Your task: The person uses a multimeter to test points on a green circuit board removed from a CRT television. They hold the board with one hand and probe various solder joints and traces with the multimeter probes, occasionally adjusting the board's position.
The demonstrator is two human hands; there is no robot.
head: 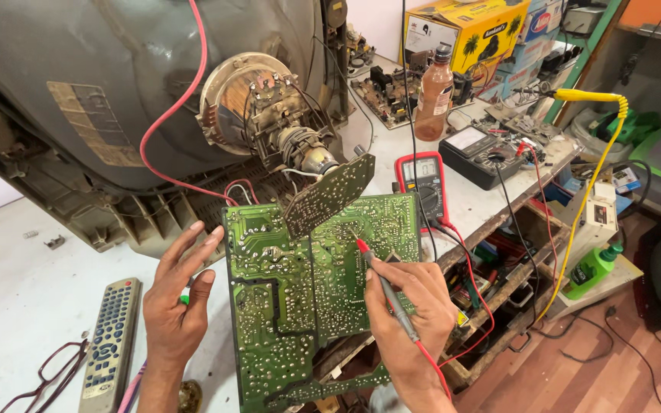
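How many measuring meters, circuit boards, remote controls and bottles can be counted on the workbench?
Meters: 2, a red digital one and a black analogue one
Circuit boards: 3, large green, small neck board, far board
Remote controls: 1
Bottles: 1
Total: 7

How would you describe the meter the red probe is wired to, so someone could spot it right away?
Start at the big green circuit board propped in front of the old tube set. Just past the board's upper right corner, on the white bench, lies a handheld multimeter. Its red casing and small grey screen set it apart from the wider black meter beside it.
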